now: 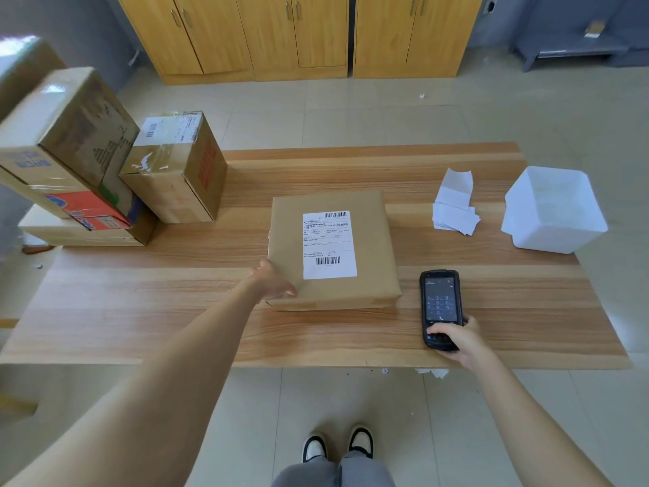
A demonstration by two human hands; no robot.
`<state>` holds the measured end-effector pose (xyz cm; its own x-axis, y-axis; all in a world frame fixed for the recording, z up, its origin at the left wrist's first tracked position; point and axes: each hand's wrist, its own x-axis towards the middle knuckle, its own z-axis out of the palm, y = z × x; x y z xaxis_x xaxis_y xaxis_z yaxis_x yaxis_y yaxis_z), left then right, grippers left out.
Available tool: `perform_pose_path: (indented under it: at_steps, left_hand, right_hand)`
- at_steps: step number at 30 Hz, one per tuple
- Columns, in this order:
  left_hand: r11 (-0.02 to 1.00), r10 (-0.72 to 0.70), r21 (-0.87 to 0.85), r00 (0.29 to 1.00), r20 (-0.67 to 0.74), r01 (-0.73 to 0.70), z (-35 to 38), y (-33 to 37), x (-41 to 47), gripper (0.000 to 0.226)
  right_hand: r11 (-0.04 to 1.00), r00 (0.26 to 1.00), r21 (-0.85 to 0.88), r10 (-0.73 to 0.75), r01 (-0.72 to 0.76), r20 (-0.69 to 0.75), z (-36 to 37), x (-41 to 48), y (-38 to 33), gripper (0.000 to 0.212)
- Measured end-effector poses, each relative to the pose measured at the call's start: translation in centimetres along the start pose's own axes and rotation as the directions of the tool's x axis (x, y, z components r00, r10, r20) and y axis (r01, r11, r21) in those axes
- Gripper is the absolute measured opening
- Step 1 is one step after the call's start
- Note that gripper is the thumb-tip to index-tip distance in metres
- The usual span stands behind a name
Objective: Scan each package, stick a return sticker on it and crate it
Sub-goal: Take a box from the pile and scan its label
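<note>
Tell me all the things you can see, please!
table: one, light wood, across the middle
package: one, brown with a white label, middle of the table
scanner: one, black, near right of the table
crate: one, white, right end of the table
stickers: a small pile, white, left of the crate
cardboard boxes: at least four, brown, stacked at the left end
cupboards: a row, yellow wood, back wall
shoes: two, black and white, on the floor
left hand: one, touches the package's near left edge
right hand: one, grips the scanner
</note>
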<state>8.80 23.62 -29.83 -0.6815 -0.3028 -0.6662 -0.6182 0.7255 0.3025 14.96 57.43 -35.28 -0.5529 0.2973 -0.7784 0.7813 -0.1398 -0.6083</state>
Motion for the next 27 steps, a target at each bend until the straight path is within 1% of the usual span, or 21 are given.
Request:
perform_pose_path:
  at_steps: [4, 7, 9, 12, 16, 17, 20, 22, 25, 27]
  left_hand:
    - [1.0, 0.004, 0.011, 1.0, 0.008, -0.004, 0.0, 0.1, -0.2, 0.093]
    - [1.0, 0.008, 0.02, 1.0, 0.01, -0.008, 0.0, 0.1, -0.3, 0.094]
    - [1.0, 0.013, 0.025, 1.0, 0.007, -0.013, 0.0, 0.0, -0.5, 0.093]
    - [0.999, 0.029, 0.031, 1.0, -0.005, -0.029, 0.1, 0.0, -0.6, 0.094]
    - [0.998, 0.049, 0.035, 0.998, -0.024, -0.049, 0.1, 0.2, -1.1, 0.095]
    - [0.997, 0.054, 0.048, 0.998, -0.028, -0.053, 0.0, 0.2, -1.3, 0.095]
    - [0.99, 0.09, 0.114, 0.995, -0.05, -0.084, -0.5, 0.8, -2.0, 0.096]
    - [0.98, 0.141, 0.151, 0.987, -0.078, -0.128, -1.1, 1.4, -2.5, 0.092]
    - [0.957, 0.235, 0.191, 0.969, -0.08, -0.217, -2.3, 2.4, -3.2, 0.082]
    - [0.934, 0.297, 0.229, 0.951, -0.081, -0.272, -3.1, 2.8, -3.7, 0.073]
  right_hand:
    - [0.999, 0.999, -0.033, 0.001, -0.002, -0.035, -0.3, 0.3, 0.1, 0.077]
    - [0.999, 0.999, -0.04, 0.009, -0.01, -0.036, -0.3, 0.2, 0.2, 0.062]
    - [0.996, 0.999, -0.086, 0.004, -0.008, -0.052, 0.0, -0.3, -0.1, 0.059]
    - [0.979, 0.994, -0.194, -0.074, 0.058, -0.078, 0.3, -0.7, -0.8, 0.062]
    - [0.961, 0.987, -0.256, -0.131, 0.104, -0.091, 0.5, -1.6, -1.9, 0.054]
    - [0.955, 0.984, -0.27, -0.153, 0.123, -0.092, 0.7, -1.9, -2.3, 0.055]
    - [0.936, 0.976, -0.31, -0.2, 0.166, -0.083, 1.6, -3.2, -3.6, 0.076]
    - [0.922, 0.972, -0.33, -0.231, 0.202, -0.05, 2.5, -4.5, -4.6, 0.076]
    - [0.86, 0.947, -0.428, -0.32, 0.276, -0.032, 4.1, -6.3, -6.2, 0.072]
    - [0.774, 0.915, -0.541, -0.403, 0.33, -0.019, 5.1, -7.6, -7.1, 0.072]
